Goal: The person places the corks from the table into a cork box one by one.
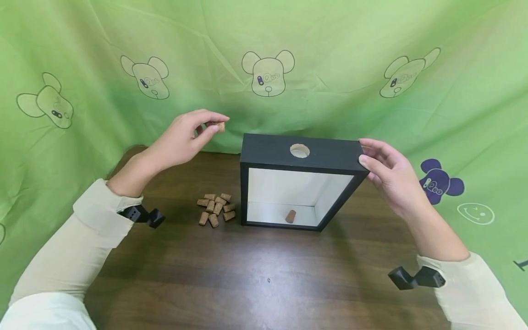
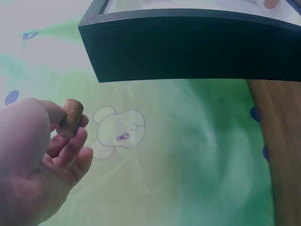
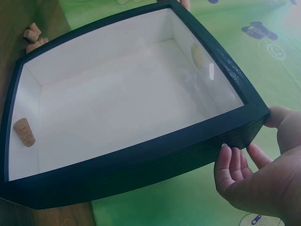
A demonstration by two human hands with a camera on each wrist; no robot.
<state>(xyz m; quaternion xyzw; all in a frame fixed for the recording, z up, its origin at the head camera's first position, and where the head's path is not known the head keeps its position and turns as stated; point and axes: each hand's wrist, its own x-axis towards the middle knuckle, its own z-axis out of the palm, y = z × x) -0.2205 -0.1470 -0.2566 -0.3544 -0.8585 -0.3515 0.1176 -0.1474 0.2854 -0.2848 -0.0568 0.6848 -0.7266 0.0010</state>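
A black-framed shadow box (image 1: 268, 151) with a clear-looking front and white inside stands upright on the table. A round hole (image 1: 299, 151) is cut in its top. Inside, one cork stopper (image 1: 290, 216) lies on the white floor, also seen in the right wrist view. My left hand (image 1: 181, 137) is raised left of the box, apart from it, and pinches another cork (image 2: 71, 117) between thumb and fingers. At the box's top right corner, my right hand (image 1: 392, 178) grips the frame, thumb at the front edge and fingers along the top and side.
Several loose corks (image 1: 217, 208) lie in a pile on the brown wooden table (image 1: 198, 275), just left of the box. A green curtain (image 1: 330, 82) with printed bear heads hangs behind and at both sides. A small dark camera sits on each wrist.
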